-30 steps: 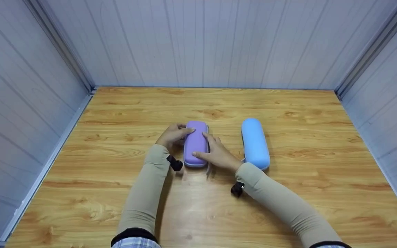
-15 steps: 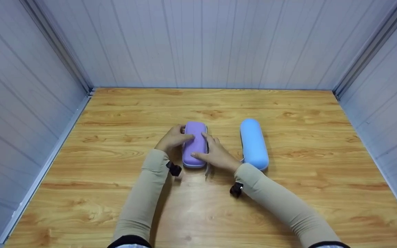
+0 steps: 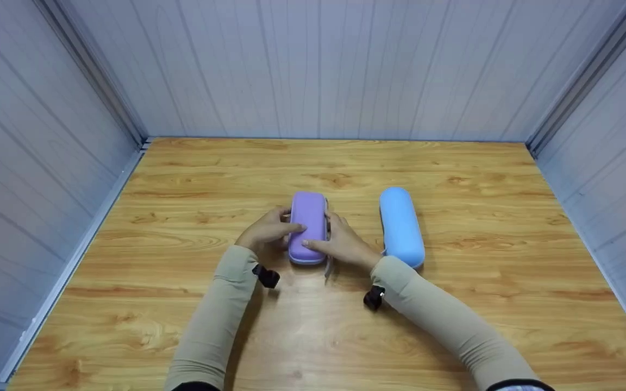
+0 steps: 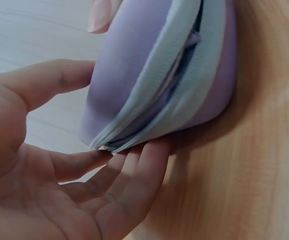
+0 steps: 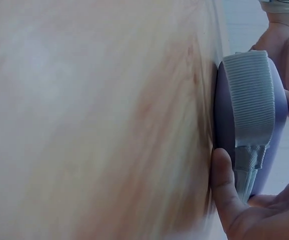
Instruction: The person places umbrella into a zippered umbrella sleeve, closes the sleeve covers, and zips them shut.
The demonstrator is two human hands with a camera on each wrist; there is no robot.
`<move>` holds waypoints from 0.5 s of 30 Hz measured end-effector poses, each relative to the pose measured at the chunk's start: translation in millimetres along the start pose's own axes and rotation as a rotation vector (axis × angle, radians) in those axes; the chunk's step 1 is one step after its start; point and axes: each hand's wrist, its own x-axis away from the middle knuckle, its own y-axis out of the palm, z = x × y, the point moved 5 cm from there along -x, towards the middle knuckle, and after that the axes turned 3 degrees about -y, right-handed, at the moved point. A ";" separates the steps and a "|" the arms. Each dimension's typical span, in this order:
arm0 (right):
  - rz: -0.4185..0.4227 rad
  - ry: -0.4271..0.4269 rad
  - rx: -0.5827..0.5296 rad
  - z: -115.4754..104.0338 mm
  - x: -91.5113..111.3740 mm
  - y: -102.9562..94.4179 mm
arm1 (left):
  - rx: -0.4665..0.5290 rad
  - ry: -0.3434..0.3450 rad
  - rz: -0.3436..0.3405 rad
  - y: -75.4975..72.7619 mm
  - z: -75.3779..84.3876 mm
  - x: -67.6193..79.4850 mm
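Note:
A purple hard zip-up glasses case (image 3: 310,209) lies lengthwise on the wooden table between both hands. The left hand (image 3: 267,231) holds its left side, thumb on the lid and fingers curled along the zip edge. In the left wrist view the zip (image 4: 177,82) gapes along that side, with dark lining showing inside, and the fingertips sit where the two zip bands meet. From the right, the right hand (image 3: 348,244) grips the case, its thumb over the lid near the front end. A grey ribbed strap (image 5: 252,100) runs along the hinge side in the right wrist view.
A light blue case (image 3: 401,228) lies to the right, close beside the right wrist. Pale panel walls (image 3: 313,70) border the wooden table (image 3: 313,336) at the back and both sides. Small black wrist cameras (image 3: 267,277) hang from both sleeves.
The left hand has slid toward the person along the case's left side, its thumb moving down the lid. The right hand keeps its hold, and the case stays nearly in place.

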 end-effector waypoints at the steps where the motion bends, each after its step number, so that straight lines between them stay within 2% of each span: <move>1: -0.006 0.003 0.004 0.2 0.1 -0.8 | 0.011 0.000 -0.006 0.6 -0.8 -0.3; 6: -0.054 0.005 -0.009 0.9 -2.0 -7.2 | 0.067 -0.026 -0.037 3.1 -4.4 -2.5; 11: -0.154 0.011 -0.096 -2.4 -11.0 -17.3 | 0.101 -0.047 -0.039 3.7 -4.4 -3.0; 15: -0.165 0.074 -0.032 -2.1 -18.8 -33.0 | 0.115 -0.067 -0.041 4.5 -3.9 -1.0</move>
